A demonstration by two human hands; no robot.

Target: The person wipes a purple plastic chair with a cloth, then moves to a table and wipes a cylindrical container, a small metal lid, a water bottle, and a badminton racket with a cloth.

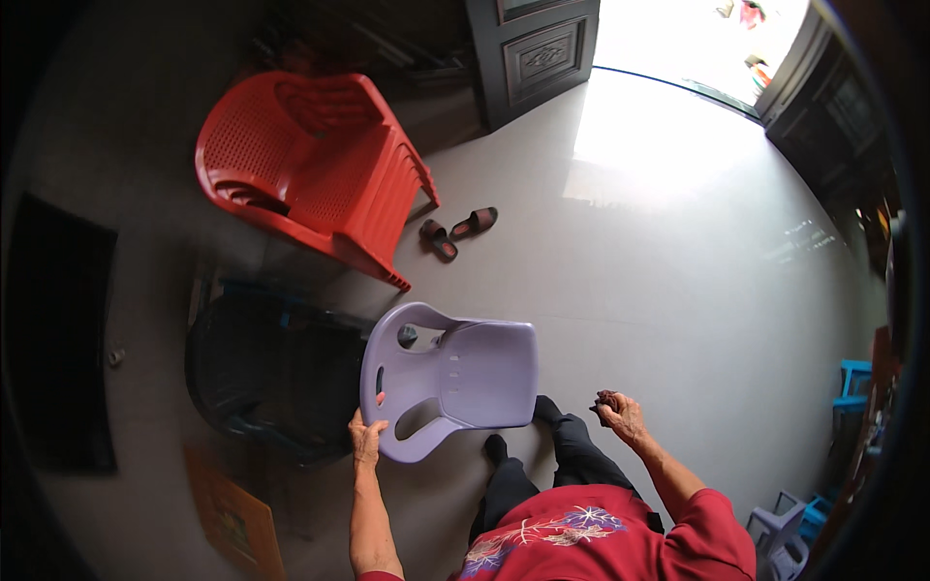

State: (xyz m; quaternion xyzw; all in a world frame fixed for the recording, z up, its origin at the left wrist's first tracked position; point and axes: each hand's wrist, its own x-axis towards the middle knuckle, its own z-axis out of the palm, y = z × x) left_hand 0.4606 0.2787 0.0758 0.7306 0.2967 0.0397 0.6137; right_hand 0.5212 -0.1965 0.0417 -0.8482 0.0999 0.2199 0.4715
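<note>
A lavender plastic chair (489, 373) stands in front of me, its backrest toward the left and its seat toward the right. My left hand (366, 442) is closed around the edge of that backrest, with the thumb on the near side. Off to the right of the seat, my right hand (625, 418) clutches a small dark crumpled cloth (606, 400). The cloth is apart from the chair. My feet are close to the seat's right end.
Stacked red plastic armchairs (329, 184) stand at the far left, beside a pair of dark slippers (475, 223). A dark chair (262, 378) is left of the lavender one. Beyond lies an open door (542, 63). Blue stools (852, 384) and a pale stool (778, 528) line the right side.
</note>
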